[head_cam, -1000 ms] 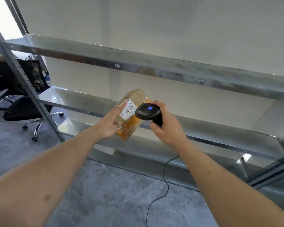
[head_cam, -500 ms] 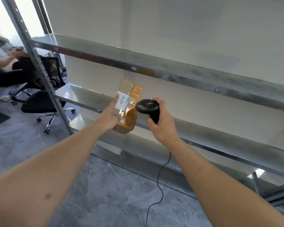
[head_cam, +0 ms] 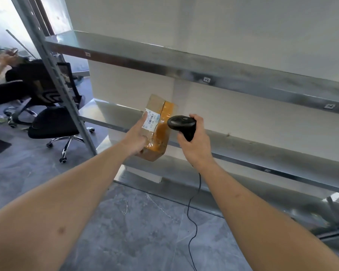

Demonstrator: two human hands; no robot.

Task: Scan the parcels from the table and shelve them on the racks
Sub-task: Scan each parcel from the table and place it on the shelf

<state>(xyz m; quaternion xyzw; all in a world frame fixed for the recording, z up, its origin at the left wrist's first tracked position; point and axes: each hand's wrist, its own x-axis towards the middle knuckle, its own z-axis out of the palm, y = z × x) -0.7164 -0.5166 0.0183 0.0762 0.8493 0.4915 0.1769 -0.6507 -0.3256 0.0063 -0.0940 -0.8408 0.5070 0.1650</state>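
At the far left a seated person (head_cam: pixel 0 75) and two office chairs (head_cam: pixel 53 124) sit beyond the rack's upright (head_cam: pixel 53 75), clear of your work.

Your left hand (head_cam: pixel 137 137) holds the parcel (head_cam: pixel 159 130) up in front of the middle shelf (head_cam: pixel 262 149), fingers curled round its near side and your thumb (head_cam: pixel 142 122) lying along the label (head_cam: pixel 152 120). The parcel is tilted, not yet resting on any shelf. The thumb sits at the label's edge; if it slides across the barcode, a scan would likely fail.

Just right of the parcel, your right hand (head_cam: pixel 194 145) grips the scanner (head_cam: pixel 181 124), fingers wrapped round its handle. Its head is close to the parcel's taped side and may not be aimed at the label, so a read from here could miss.

The cable (head_cam: pixel 194 222) hangs from the scanner to the floor between you and the rack. Judging by its slack, it could snag your foot or tug the scanner as you reach in.

The parcel is held by one hand on one side only, and its glossy tape may let it slip as you set it down.
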